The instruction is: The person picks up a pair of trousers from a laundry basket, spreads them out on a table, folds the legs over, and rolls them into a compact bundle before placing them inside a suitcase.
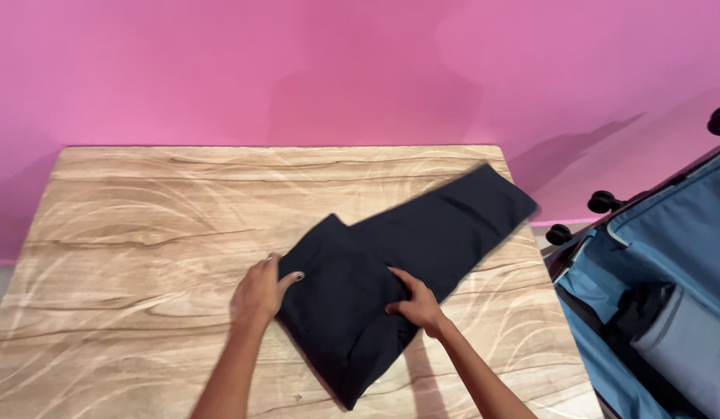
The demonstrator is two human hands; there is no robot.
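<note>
Lying between both hands [337, 299], touching them: dark folded garment [399, 264].

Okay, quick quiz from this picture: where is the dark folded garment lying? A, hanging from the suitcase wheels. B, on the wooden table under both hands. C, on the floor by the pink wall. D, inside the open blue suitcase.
B: the dark folded garment lies flat on the wooden table, with the left hand at its edge and the right hand pressing on it.
</note>
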